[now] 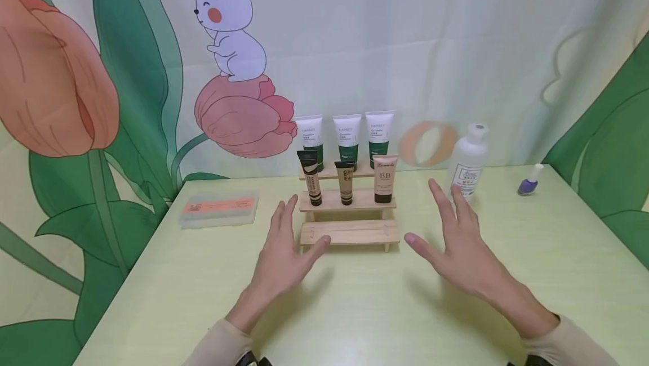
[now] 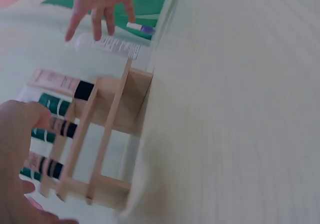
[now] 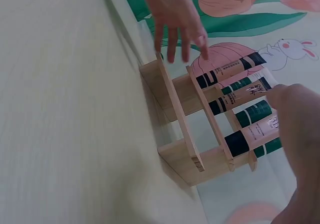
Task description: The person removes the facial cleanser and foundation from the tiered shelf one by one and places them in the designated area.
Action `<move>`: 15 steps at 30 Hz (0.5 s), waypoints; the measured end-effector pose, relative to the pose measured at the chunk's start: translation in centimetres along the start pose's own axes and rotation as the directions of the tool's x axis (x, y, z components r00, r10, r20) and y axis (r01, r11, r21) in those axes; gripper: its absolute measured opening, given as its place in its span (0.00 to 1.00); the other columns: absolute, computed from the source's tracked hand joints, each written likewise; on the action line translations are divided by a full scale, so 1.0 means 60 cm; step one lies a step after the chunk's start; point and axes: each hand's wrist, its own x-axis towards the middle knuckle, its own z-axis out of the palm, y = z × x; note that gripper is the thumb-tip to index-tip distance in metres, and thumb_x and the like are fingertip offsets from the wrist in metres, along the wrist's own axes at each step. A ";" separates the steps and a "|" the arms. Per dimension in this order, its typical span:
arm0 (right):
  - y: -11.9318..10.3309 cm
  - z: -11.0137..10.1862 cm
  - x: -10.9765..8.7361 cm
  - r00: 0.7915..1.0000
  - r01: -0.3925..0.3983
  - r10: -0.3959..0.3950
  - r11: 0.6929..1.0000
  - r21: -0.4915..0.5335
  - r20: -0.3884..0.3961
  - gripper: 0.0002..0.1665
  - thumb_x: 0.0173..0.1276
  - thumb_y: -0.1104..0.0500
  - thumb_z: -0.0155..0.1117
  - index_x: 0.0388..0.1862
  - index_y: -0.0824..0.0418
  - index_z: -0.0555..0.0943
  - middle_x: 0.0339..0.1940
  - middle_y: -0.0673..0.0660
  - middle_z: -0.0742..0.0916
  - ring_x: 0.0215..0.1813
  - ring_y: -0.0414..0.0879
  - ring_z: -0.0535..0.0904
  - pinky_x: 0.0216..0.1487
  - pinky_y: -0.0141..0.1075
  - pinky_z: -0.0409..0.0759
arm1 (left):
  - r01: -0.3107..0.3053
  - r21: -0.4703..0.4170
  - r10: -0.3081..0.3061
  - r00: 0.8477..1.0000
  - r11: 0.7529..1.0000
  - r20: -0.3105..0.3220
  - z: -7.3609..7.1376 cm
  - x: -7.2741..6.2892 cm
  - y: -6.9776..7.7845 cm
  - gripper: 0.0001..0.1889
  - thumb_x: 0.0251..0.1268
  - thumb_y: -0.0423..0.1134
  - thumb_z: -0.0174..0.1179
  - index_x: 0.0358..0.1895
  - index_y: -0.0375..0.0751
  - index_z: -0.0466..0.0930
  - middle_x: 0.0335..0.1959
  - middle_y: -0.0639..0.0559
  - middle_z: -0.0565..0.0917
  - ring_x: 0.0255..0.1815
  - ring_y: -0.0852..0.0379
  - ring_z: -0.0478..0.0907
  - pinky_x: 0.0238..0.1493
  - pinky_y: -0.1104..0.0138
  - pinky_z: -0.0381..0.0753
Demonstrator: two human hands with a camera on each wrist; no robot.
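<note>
A three-step wooden rack (image 1: 350, 233) stands mid-table between both hands. Its bottom step is bare. On the middle step stand a black-and-tan tube (image 1: 312, 180), a smaller gold tube (image 1: 346, 183) and a pink BB cream tube (image 1: 385, 177). Behind them, three white-and-green tubes (image 1: 347, 129) line the top step. My left hand (image 1: 282, 253) hovers over the table just left of the rack, fingers spread, holding nothing. To the right, my right hand (image 1: 461, 250) is likewise spread and holds nothing, its fingertips overlapping the white bottle (image 1: 469, 157) in the head view.
A flat translucent case (image 1: 219, 210) with an orange label lies at the back left. At the back right stands a purple nail polish bottle (image 1: 529, 181) with a white cap. A printed curtain (image 1: 355, 45) hangs behind the table's far edge.
</note>
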 end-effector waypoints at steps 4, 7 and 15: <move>0.001 -0.003 0.017 0.994 0.053 -0.034 0.980 0.193 -0.100 0.60 0.81 0.44 0.72 0.96 0.47 0.45 0.91 0.68 0.59 0.86 0.73 0.62 0.75 0.73 0.71 | 0.051 -0.324 -0.056 0.998 0.945 -0.005 0.014 0.019 -0.030 0.45 0.77 0.48 0.71 0.89 0.49 0.57 0.85 0.37 0.67 0.79 0.33 0.75 0.74 0.39 0.78; 0.000 0.002 0.032 0.986 0.084 -0.030 0.938 0.338 -0.161 0.54 0.81 0.51 0.75 0.94 0.50 0.54 0.86 0.64 0.70 0.80 0.67 0.75 0.72 0.56 0.81 | 0.110 -0.465 -0.118 0.993 0.879 0.011 0.024 0.025 -0.050 0.36 0.79 0.41 0.70 0.83 0.48 0.64 0.79 0.38 0.75 0.74 0.37 0.81 0.69 0.45 0.84; 0.001 0.026 0.080 0.965 0.153 -0.004 0.822 0.548 -0.264 0.39 0.79 0.63 0.75 0.83 0.59 0.70 0.73 0.59 0.82 0.70 0.58 0.83 0.63 0.25 0.82 | 0.142 -0.559 -0.150 0.988 0.817 0.031 0.042 0.034 -0.079 0.18 0.79 0.35 0.69 0.67 0.44 0.83 0.65 0.44 0.88 0.64 0.47 0.86 0.61 0.66 0.84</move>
